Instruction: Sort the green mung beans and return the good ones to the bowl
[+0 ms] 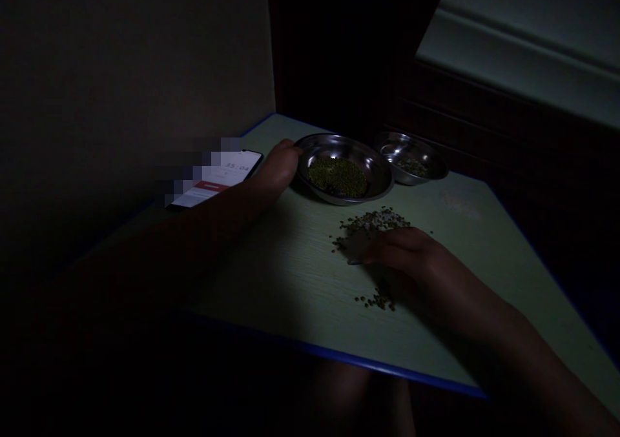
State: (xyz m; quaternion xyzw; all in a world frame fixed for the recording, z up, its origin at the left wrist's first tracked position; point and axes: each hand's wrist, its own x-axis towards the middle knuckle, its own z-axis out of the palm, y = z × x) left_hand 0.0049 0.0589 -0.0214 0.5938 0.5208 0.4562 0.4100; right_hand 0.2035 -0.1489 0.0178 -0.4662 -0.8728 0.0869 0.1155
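Note:
My left hand (281, 169) is closed at the left rim of a shiny metal bowl (380, 177), which holds many small green beans (338, 176). My right hand (411, 250) is low over the table, its fingers drawn together beside a loose pile of mixed dark and pale bits (375, 221). A greyish flat shape shows at these fingertips, too dim to name. Nearer the table's front edge lies a smaller cluster of dark beans (380, 300), partly in my right hand's shadow.
A second metal bowl (436, 169), with some pale and dark bits inside, stands behind the first. On the left a lit phone (225, 175) lies beyond my left forearm. The pale table (261, 282) has a blue edge. A wall (145, 50) rises at the left; the room is dark.

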